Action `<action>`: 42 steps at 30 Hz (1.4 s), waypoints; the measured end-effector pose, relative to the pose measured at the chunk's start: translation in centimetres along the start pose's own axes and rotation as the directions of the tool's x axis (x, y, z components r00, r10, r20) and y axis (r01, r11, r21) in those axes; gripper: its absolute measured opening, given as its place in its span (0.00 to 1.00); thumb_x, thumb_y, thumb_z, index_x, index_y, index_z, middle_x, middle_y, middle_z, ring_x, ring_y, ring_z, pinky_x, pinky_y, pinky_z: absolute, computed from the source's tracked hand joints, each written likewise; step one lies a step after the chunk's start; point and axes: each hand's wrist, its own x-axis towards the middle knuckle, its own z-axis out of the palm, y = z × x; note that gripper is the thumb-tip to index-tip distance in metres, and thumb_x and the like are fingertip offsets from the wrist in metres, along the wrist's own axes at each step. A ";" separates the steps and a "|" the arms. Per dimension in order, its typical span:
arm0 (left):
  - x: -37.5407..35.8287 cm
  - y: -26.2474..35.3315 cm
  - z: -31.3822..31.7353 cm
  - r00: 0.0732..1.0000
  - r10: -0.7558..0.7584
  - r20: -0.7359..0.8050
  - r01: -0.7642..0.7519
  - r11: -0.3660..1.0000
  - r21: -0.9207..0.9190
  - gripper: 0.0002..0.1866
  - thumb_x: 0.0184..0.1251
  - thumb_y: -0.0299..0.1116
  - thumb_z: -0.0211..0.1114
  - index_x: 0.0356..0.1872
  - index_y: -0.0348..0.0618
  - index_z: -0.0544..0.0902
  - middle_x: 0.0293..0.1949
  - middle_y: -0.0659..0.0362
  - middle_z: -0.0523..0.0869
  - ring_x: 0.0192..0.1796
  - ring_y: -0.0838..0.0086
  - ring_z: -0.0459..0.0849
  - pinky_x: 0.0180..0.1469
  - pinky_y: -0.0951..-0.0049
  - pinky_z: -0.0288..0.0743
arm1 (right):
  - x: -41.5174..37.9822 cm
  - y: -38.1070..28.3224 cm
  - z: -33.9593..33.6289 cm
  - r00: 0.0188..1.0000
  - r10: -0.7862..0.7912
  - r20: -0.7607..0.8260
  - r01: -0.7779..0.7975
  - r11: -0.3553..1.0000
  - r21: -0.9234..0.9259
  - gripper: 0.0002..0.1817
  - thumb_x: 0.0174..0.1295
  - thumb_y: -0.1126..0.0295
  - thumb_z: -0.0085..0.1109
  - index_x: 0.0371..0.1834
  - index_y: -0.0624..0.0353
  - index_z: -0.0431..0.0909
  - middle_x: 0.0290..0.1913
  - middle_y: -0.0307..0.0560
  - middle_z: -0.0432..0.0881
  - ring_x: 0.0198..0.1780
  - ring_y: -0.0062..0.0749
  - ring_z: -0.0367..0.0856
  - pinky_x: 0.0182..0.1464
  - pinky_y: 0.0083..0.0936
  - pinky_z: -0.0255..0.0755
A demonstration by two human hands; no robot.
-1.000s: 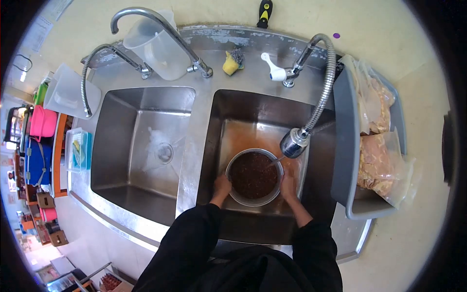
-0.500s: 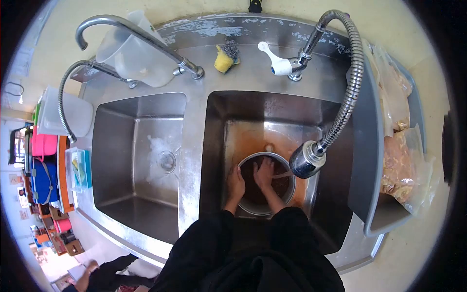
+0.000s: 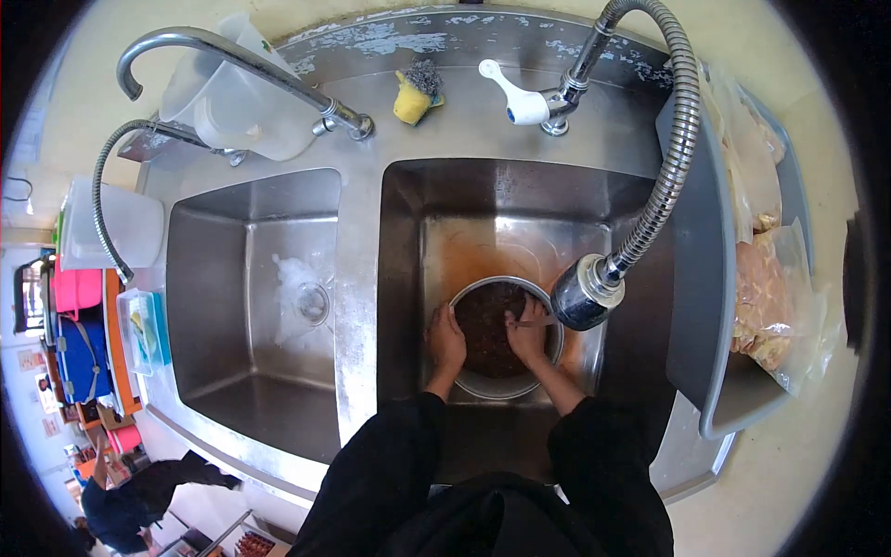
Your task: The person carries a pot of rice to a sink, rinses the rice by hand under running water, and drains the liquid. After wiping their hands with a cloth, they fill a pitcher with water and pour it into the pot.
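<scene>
A round metal pot (image 3: 497, 386) stands in the right sink basin, holding dark reddish-brown liquid (image 3: 492, 330) whose contents I cannot make out. My left hand (image 3: 446, 342) grips the pot's left rim, fingers along the edge. Inside the pot, toward its right side, my right hand (image 3: 527, 336) has its thumb and fingers apart, with nothing visible in it. A thin stream of water runs from the flexible faucet's spray head (image 3: 587, 294) onto that hand.
Brownish liquid stains the right basin floor (image 3: 483, 246). The left basin (image 3: 288, 371) has suds by its drain. A sponge and scourer (image 3: 416, 95) lie behind. At right, a grey tub (image 3: 696, 325) holds bagged food (image 3: 763, 292). Another person (image 3: 130, 501) stands at lower left.
My right hand has shifted from the middle of the pot to its right side, its fingers spreading. My left hand stays at the left rim. The camera view has shifted slightly.
</scene>
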 end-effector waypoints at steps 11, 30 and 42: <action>0.3 -1.3 1.6 0.998 0.020 -0.064 -0.015 0.998 0.067 0.18 0.69 0.41 0.39 0.48 0.42 0.71 0.46 0.48 0.76 0.48 0.52 0.74 0.49 0.48 0.62 | 1.3 -3.5 8.5 0.977 -0.046 0.209 0.072 0.990 -0.120 0.29 0.50 0.60 0.55 0.53 0.65 0.62 0.53 0.62 0.64 0.57 0.54 0.61 0.57 0.49 0.55; 1.0 -2.9 2.5 0.982 0.142 -0.127 -0.152 0.986 -0.072 0.17 0.69 0.37 0.40 0.48 0.36 0.70 0.40 0.43 0.76 0.45 0.48 0.74 0.45 0.56 0.67 | 2.1 -3.5 6.5 0.942 0.333 -0.035 -0.314 0.915 0.253 0.40 0.49 0.54 0.59 0.60 0.66 0.53 0.53 0.69 0.60 0.56 0.62 0.59 0.55 0.54 0.55; 0.3 -1.4 1.2 0.995 0.042 -0.085 -0.053 0.991 -0.125 0.18 0.69 0.38 0.40 0.49 0.36 0.70 0.42 0.43 0.76 0.46 0.47 0.74 0.46 0.54 0.66 | -3.2 -0.9 5.2 0.880 -0.259 0.399 0.445 0.743 -0.499 0.37 0.53 0.64 0.51 0.67 0.35 0.47 0.66 0.59 0.49 0.62 0.61 0.53 0.58 0.57 0.56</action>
